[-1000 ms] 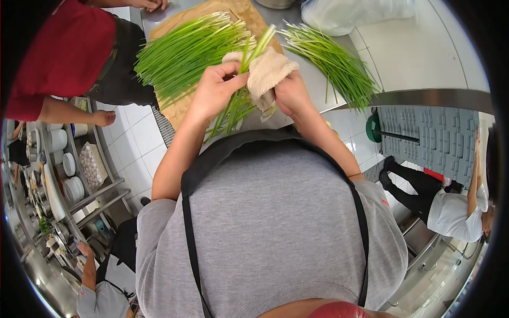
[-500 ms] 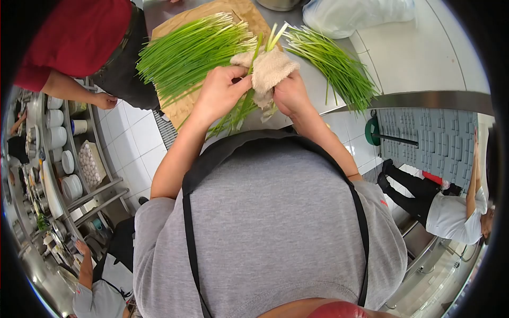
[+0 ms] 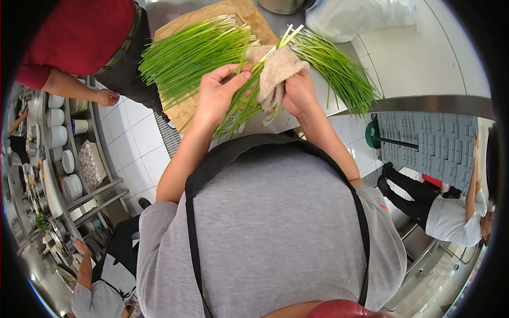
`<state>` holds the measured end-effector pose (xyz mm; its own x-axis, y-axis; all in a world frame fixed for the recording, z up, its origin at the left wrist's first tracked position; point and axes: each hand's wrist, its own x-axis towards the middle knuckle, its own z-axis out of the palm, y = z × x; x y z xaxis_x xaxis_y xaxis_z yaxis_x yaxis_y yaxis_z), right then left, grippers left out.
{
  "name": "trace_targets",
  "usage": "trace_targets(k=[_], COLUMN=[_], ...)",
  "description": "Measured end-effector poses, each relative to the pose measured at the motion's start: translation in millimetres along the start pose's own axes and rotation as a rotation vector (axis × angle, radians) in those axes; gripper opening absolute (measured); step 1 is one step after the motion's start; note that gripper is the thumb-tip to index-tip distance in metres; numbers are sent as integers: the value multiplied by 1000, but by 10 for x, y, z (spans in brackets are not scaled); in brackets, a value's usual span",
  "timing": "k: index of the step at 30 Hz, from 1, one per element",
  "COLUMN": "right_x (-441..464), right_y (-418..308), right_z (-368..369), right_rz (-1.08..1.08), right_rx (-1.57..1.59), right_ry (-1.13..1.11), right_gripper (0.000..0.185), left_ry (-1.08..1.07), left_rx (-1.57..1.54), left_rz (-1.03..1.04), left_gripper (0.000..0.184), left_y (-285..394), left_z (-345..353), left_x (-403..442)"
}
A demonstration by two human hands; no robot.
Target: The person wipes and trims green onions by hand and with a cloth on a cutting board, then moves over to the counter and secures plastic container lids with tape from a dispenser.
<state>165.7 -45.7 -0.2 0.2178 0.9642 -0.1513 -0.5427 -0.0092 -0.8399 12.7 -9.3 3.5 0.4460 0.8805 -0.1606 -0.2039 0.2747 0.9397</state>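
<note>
My left hand [image 3: 216, 94] is pinched, thumb toward index finger, on a green chive stalk [image 3: 243, 57]. A crumpled beige cloth [image 3: 277, 71] is gripped in my right hand [image 3: 300, 94]. Between the hands, a few chives [image 3: 290, 35] with pale ends stick up beside the cloth, and their green leaves hang down over the counter edge. A large pile of chives [image 3: 196, 55] lies on brown paper [image 3: 172, 106] to the left. Another bunch of chives [image 3: 339, 71] rests on the metal counter [image 3: 339, 108] at right.
A plastic bag [image 3: 360, 18] and a metal pot [image 3: 281, 5] stand at the back. Close on the left is a co-worker in a red shirt [image 3: 79, 37]. Shelves with white containers [image 3: 55, 117] line the left side. Other people [image 3: 450, 217] stand further off.
Both hands and the cloth have shifted slightly right. My left hand has moved a little away from the cloth, and the chive stalk between the hands now tilts differently.
</note>
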Motion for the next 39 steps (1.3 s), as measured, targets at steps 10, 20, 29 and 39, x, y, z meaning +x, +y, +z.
trace_targets(k=[10, 20, 29, 39], right_x=[-117, -43, -59, 10], right_y=[140, 199, 117, 38], right_z=[48, 119, 228, 82], right_rz=[35, 34, 79, 204], right_rx=[-65, -16, -79, -175], right_ry=[-40, -5, -162, -281], right_gripper=[24, 31, 35, 35], left_ry=[57, 86, -155, 23], left_rx=[-52, 1244, -21, -428], left_rz=[90, 775, 95, 117], left_gripper=[20, 41, 25, 22], left_y=[-57, -1, 250, 326], left_z=[78, 122, 54, -75], left_x=[107, 12, 278, 408])
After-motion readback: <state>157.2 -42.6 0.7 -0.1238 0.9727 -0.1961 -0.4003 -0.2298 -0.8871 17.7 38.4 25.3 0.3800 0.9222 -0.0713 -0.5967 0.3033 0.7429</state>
